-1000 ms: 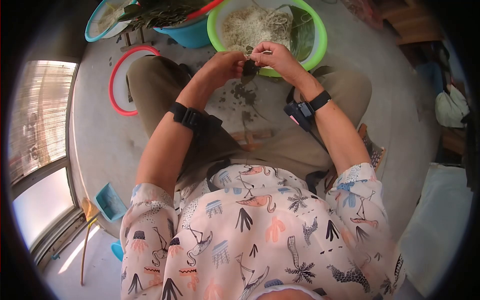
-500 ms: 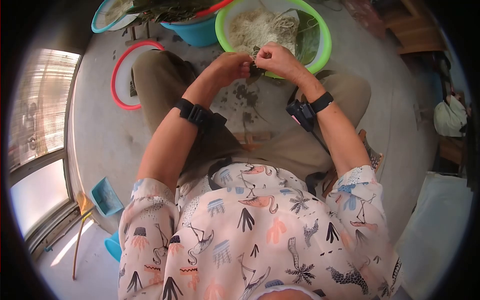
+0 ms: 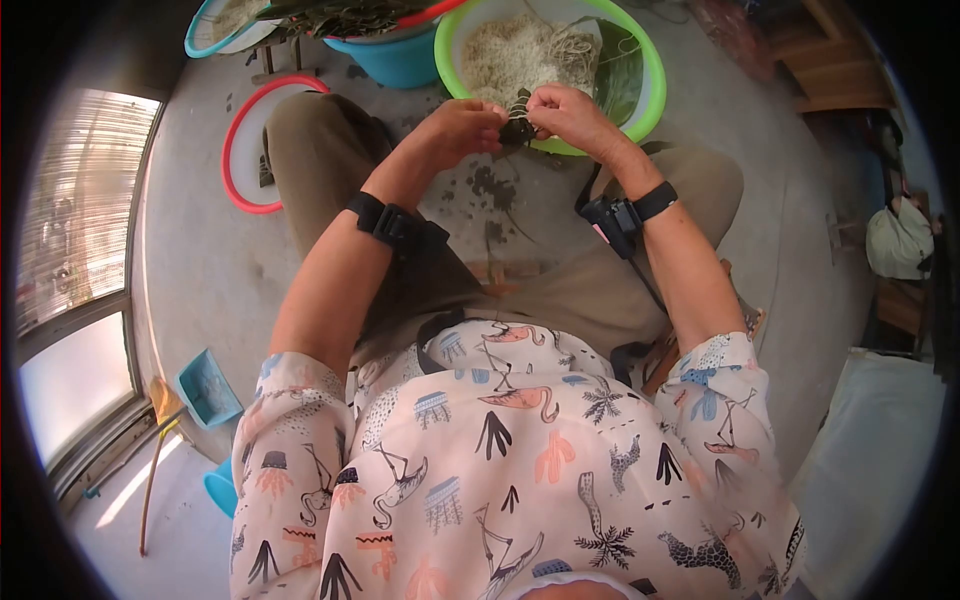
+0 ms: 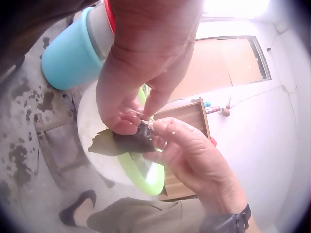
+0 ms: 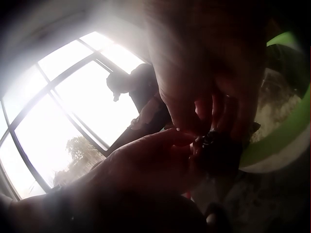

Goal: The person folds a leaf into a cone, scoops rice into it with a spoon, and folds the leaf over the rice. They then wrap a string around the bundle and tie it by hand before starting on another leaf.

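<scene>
Over the near rim of a green-rimmed basin, a dark leaf-wrapped rice dumpling point(image 3: 517, 130) is between the two hands. Pale string point(image 3: 519, 112) crosses its top. The left hand point(image 3: 462, 130) grips the dumpling from the left, with thumb and fingers at its tip. On the other side, the right hand point(image 3: 572, 118) has its thumb and forefinger pinched on the string, close against the dumpling. A leaf end point(image 4: 104, 143) sticks out from the wrapped bundle point(image 4: 136, 140) in the left wrist view. The right wrist view is dark, and the fingers hide much of the dumpling.
White rice, a bundle of string point(image 3: 574, 52) and broad green leaves point(image 3: 618, 75) lie in the green-rimmed basin point(image 3: 655, 95). Left of it stands a blue bucket point(image 3: 385, 62) under a heap of leaves. A red-rimmed basin point(image 3: 228, 165) sits beside the left knee. Another person point(image 5: 146, 90) appears in silhouette.
The right hand has drawn slightly right, away from the left hand, and more of the dumpling and string shows between them. The left hand keeps its hold. The head view has shifted a little.
</scene>
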The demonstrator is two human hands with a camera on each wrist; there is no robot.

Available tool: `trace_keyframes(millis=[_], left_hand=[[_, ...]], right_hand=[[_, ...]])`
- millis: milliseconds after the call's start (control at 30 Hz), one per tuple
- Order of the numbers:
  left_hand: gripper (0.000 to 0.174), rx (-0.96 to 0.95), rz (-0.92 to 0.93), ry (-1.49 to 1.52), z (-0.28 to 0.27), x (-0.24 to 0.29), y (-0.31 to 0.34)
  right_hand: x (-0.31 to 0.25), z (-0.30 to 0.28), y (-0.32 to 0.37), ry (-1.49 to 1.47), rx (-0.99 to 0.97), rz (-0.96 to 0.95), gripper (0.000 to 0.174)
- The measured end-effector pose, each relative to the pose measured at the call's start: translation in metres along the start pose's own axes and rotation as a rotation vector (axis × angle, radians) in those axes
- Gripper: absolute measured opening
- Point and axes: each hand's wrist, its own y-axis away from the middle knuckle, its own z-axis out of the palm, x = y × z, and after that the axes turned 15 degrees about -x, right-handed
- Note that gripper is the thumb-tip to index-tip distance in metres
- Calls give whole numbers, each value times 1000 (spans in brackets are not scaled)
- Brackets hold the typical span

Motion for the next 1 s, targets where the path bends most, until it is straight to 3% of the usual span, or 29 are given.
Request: trace_keyframes(millis=[167, 500, 600, 667, 1000], left_hand=[[7, 35, 26, -160, -5, -5, -2], [10, 225, 23, -575, -8, -6, -14], [11, 236, 19, -624, -5, -7, -16], [13, 243, 18, -643, 1, -3, -16], [19, 223, 42, -970, 7, 13, 6]], right_hand=[[7, 0, 0, 47, 5, -122, 15], [-1, 0, 6, 16, -11, -92, 12], [-3, 0, 7, -213, -64, -40, 10], [-5, 0, 7, -403, -125, -112, 9], [0, -1, 5, -425, -137, -8, 21]])
